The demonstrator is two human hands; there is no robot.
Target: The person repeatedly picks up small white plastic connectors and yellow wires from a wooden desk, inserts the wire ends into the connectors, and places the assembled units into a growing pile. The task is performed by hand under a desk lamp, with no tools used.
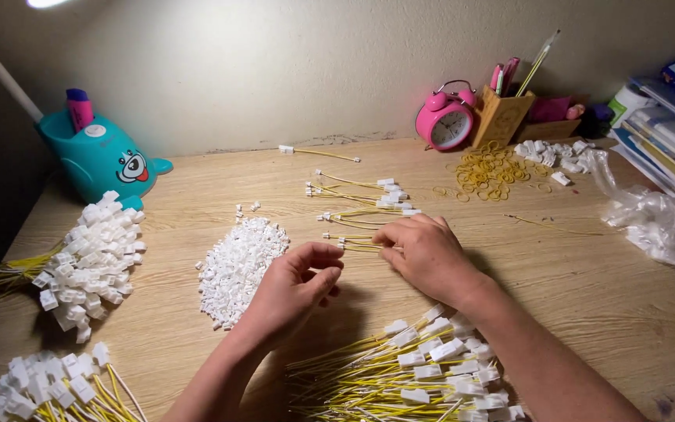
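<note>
Wire bundle point(408, 375) below; both hands' fingers point(330, 262) pinch yellow wires point(361, 244).

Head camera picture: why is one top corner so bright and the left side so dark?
In the head view, a lamp glares white at the top left edge; the far left falls into shadow; both hands, left hand and right hand, cast soft shadows on the wooden desk; the edges bend slightly.

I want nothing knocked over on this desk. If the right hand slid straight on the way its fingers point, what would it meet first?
The right hand points left, its fingertips already on a small yellow wire bundle. Beyond that, it would probably meet the left hand, then the pile of white connectors; depth is uncertain.
</note>
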